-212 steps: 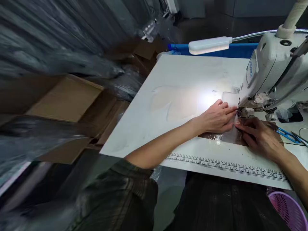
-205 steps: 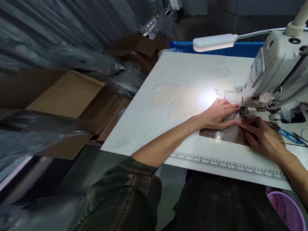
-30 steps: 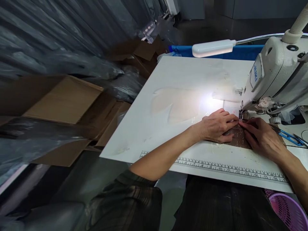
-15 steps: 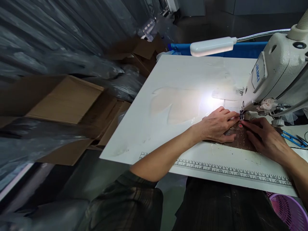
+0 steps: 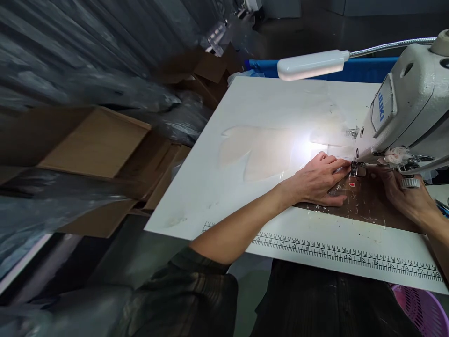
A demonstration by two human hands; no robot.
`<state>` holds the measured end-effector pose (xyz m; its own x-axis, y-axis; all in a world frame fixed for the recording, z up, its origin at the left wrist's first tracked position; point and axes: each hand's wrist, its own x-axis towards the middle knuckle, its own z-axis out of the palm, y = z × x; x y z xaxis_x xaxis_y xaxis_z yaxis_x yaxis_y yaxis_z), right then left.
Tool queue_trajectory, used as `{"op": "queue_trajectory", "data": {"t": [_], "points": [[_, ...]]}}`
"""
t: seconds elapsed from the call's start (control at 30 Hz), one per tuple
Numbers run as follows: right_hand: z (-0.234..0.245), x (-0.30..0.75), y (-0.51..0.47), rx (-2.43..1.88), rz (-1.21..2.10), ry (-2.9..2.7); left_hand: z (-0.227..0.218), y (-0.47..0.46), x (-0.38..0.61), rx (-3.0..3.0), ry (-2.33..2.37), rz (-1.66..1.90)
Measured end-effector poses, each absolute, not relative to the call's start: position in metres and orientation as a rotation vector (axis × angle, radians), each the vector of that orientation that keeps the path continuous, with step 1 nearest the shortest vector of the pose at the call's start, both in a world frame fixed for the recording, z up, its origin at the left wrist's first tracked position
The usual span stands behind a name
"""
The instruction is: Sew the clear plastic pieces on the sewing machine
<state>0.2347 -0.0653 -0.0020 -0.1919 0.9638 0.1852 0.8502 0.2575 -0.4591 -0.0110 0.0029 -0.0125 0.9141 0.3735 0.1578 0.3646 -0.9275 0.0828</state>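
Note:
My left hand (image 5: pixel 321 180) lies on the sewing machine's brown bed plate (image 5: pixel 372 201), fingers stretched toward the presser foot (image 5: pixel 358 169) and thumb apart. Its fingertips are right beside the foot; a thin, see-through material seems to lie under them, but its outline is hard to make out. To the right of the foot, under the white sewing machine head (image 5: pixel 414 93), is my right hand (image 5: pixel 403 192). Its fingers are partly hidden there, so any hold does not show. A small red-and-white mark (image 5: pixel 352 185) shows on the plate just below the foot.
A white lamp (image 5: pixel 312 65) on a bendable metal neck hangs over the white table (image 5: pixel 196 187). A printed ruler scale (image 5: pixel 333 252) runs along the front edge. Open cardboard boxes (image 5: pixel 98 145) stand at left. A purple basket (image 5: pixel 421 309) is below right.
My right hand has moved right, from beside the presser foot to under the machine head, uncovering more brown plate. My left hand stays near the foot. The view has shifted slightly.

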Motion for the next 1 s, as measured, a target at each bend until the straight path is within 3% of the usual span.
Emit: {"op": "queue_trajectory", "data": {"t": [0.33,0.57,0.8,1.0], "points": [[-0.025,0.236,-0.082,-1.664,0.352,-2.084,-0.026,0.005,-0.01,2.935,0.664,0.508],[-0.03,0.228,-0.079,-1.583,0.07,-2.151,-0.036,0.005,-0.006,2.862,0.91,0.822],[-0.045,0.232,-0.076,-1.536,-0.066,-2.138,-0.001,0.08,0.012,2.627,1.07,0.345],[-0.053,0.233,-0.071,-1.563,-0.056,-2.142,0.017,0.131,0.019,2.49,1.319,0.269]]}}
